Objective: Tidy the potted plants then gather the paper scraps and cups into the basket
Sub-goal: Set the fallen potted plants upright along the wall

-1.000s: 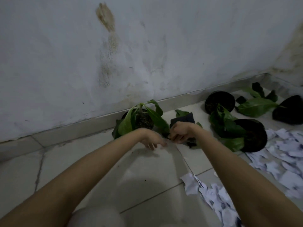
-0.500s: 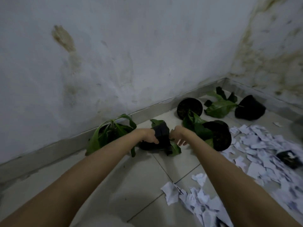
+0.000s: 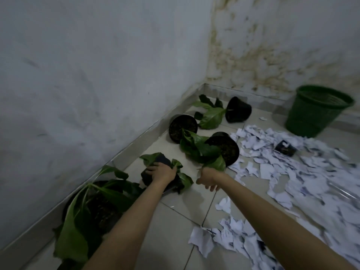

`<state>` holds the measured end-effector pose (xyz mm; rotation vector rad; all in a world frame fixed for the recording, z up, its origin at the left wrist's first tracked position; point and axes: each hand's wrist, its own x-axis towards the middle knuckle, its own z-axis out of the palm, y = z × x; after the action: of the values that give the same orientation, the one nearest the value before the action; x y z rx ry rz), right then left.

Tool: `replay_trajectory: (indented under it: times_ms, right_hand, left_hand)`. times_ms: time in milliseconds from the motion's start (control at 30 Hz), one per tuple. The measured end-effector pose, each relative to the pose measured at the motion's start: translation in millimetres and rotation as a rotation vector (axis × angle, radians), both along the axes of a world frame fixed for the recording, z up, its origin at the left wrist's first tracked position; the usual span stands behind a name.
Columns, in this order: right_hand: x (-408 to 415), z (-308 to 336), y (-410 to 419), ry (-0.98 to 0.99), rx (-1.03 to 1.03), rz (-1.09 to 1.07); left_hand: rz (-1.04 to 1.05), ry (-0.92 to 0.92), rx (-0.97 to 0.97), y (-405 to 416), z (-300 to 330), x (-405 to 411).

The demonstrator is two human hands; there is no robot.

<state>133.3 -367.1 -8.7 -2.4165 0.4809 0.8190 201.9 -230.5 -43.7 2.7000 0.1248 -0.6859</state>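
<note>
Five black plastic pots with green-leaved plants lie along the base of the wall [image 3: 97, 75]. The nearest potted plant [image 3: 93, 207] stands upright against the skirting, soil visible between its leaves. The small black pot [image 3: 153, 176] beyond it is under the left hand, leaves spreading around it. Three more pots lie tipped on their sides: one [image 3: 182, 127] with its soil-filled mouth facing the camera, one [image 3: 226, 147] just beside the paper, its soil also exposed, and the farthest [image 3: 237, 112] near the corner, its leaves pointing left.

The green slatted basket [image 3: 315, 112] stands upright by the right-hand wall; its contents cannot be told. Torn white paper scraps [image 3: 303, 172] cover the floor tiles [image 3: 175, 230] between the basket and the right arm. A small dark object [image 3: 285, 150] lies among them — its identity is unclear.

Left hand [image 3: 160, 173]: fingers curled over the small black pot, gripping it from above. Right hand [image 3: 208, 179]: loosely curled, holding nothing — positioned just beside a leaf [image 3: 215, 164] of the nearer tipped plant; contact cannot be determined.
</note>
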Motion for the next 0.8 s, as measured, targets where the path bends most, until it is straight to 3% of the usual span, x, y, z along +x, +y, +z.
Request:
replay_trajectory:
  times_ms: [133,333,400,500,800]
  right_hand:
    - [-10,-11,10,0.031,0.183,-0.179]
    - [1,-27,34,0.095,0.731,-0.543]
    - [8,-35,51,0.132,0.858,-0.563]
    - [18,-47,77,0.199,0.969,-0.55]
    - [59,-64,76,0.025,1.109,-0.735]
  left_hand:
    - [0.058,-0.065,-0.066,1,-9,-11]
    - [0.28,-0.095,-0.352,20,-4,-1]
    - [0.34,-0.11,-0.409,34,-9,3]
    - [0.469,-0.104,-0.551,51,-18,6]
    - [0.837,-0.046,-1.047,52,-38,7]
